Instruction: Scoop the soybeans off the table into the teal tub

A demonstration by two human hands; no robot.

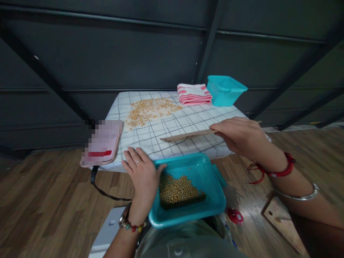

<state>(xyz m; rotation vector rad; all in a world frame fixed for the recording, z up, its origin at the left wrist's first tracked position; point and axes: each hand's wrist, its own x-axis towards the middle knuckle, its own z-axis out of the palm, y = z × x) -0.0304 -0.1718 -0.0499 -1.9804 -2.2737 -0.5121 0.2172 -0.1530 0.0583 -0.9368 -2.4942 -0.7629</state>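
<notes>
My left hand (141, 173) lies with its fingers spread at the table's near edge, its thumb touching the left rim of a teal plastic tub (212, 193). Yellow round beans (181, 190), which look like soybeans, are heaped inside the tub. Pinched in my right hand (240, 138) is a flat piece of brown cardboard (186, 136), held out leftward over the cloth beyond the tub. Farther back on the table, more yellow beans mixed with small white grains (153, 111) are spread in a loose patch.
A white checked cloth (150, 139) covers the table. A folded pink-and-white towel (194, 94) and a turquoise bin (225, 91) stand at the back right. At the left edge lies a pink, partly blurred case (104, 143) with a black strap. A dark panel wall (129, 53) rises behind.
</notes>
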